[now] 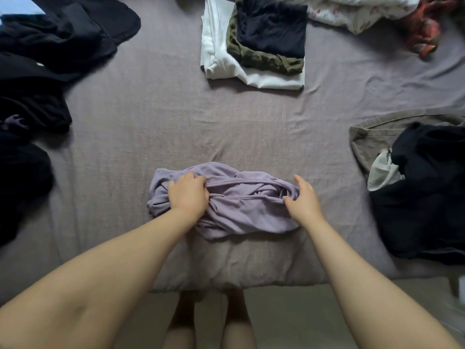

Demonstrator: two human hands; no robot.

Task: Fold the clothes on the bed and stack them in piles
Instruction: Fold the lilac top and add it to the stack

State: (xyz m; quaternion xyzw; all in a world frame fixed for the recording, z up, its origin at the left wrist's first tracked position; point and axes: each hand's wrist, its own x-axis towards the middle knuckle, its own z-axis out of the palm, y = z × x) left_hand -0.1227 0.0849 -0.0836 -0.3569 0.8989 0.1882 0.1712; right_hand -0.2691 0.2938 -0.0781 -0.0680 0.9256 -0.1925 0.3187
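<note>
Ideally, the left hand (pixel 187 195), fingers curled into the twisted lilac garment (pixel 226 205) at lower centre, and the right hand (pixel 300 197), pinching its edge, should pull apart and untwist it flat before folding.

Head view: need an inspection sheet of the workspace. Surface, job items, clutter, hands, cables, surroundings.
Surface: bed under a wrinkled mauve-grey sheet, near edge in view.
Job's things: lilac garment bunched and twisted near the front edge, not yet folded. Folded stack at the far side: white at the bottom, olive, dark navy on top.
Clutter: unfolded dark clothes on the left; dark garment on a beige one on the right; floral fabric and an orange patterned piece at the far right.
Hands: left hand grips the lilac garment's left part, fingers curled; right hand pinches its right end.
Cables: nothing seen.
Surroundings: pale floor below the bed edge, person's legs visible.
</note>
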